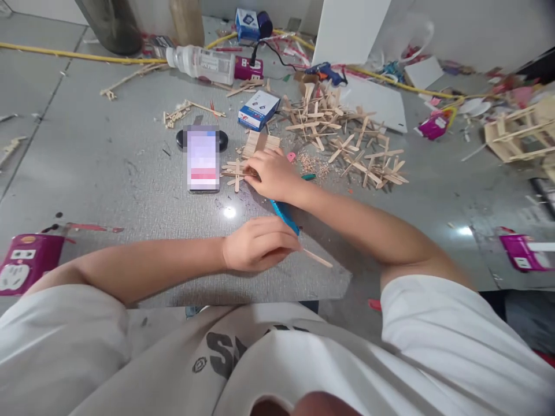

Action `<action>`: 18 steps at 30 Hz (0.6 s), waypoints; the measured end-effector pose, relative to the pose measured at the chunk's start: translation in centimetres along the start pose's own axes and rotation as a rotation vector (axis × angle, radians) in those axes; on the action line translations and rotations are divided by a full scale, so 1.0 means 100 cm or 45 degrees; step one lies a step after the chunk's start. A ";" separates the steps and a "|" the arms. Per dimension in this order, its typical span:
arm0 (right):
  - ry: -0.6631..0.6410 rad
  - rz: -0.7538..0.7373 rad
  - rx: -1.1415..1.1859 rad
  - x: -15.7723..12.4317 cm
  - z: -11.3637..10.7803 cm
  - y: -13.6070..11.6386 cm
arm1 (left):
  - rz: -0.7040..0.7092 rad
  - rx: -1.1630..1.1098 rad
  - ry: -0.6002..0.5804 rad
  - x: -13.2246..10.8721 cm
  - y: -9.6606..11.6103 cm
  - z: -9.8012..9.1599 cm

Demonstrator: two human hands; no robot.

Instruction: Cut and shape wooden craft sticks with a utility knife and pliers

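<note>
My left hand (264,244) is closed near the table's front edge, with a thin wooden craft stick (318,258) poking out past its fingers to the right. Further forward, my right hand (275,174) bends its fingers and thumb onto a small group of crossed craft sticks (236,169); its fingertips are partly hidden. Just beyond it lies a neat row of craft sticks (262,143). Between my hands shows a curved blue handle (285,216), the rest of that tool covered by my hands.
A heap of glued craft-stick crosses (347,127) spreads to the right, beside wood crumbs (312,164). A phone (203,159) stands left of my right hand. Behind are a blue-white box (259,110), a plastic bottle (203,65) and a blue glue gun (326,74).
</note>
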State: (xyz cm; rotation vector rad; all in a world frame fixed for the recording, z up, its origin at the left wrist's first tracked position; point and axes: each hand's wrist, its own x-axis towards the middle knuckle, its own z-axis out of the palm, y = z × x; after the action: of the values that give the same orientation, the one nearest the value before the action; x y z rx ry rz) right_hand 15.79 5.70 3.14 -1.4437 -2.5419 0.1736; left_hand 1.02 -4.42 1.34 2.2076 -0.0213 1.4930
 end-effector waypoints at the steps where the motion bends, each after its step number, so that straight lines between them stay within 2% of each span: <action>1: 0.012 0.005 0.009 0.002 -0.001 0.000 | -0.051 -0.002 0.030 0.001 -0.001 -0.001; 5: 0.269 0.043 0.064 -0.014 -0.018 0.007 | -0.292 -0.028 0.191 0.001 -0.004 -0.003; 9: 0.598 0.047 0.189 -0.055 -0.045 0.015 | -0.547 -0.074 0.388 -0.001 -0.010 -0.001; 11: 0.743 0.072 0.321 -0.079 -0.050 0.015 | -0.627 -0.116 0.472 -0.002 -0.014 0.001; 14: 0.915 0.136 0.568 -0.107 -0.041 0.012 | -0.656 -0.131 0.531 -0.002 -0.019 0.001; 18: 1.033 0.205 0.848 -0.127 -0.010 0.011 | -0.714 -0.181 0.516 -0.001 -0.022 0.001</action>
State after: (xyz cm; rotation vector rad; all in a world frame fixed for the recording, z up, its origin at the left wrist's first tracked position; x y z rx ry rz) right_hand 23.28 -4.66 2.30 -1.1186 -1.5138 0.3359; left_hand 1.63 -2.53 0.41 1.5799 0.5559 1.5110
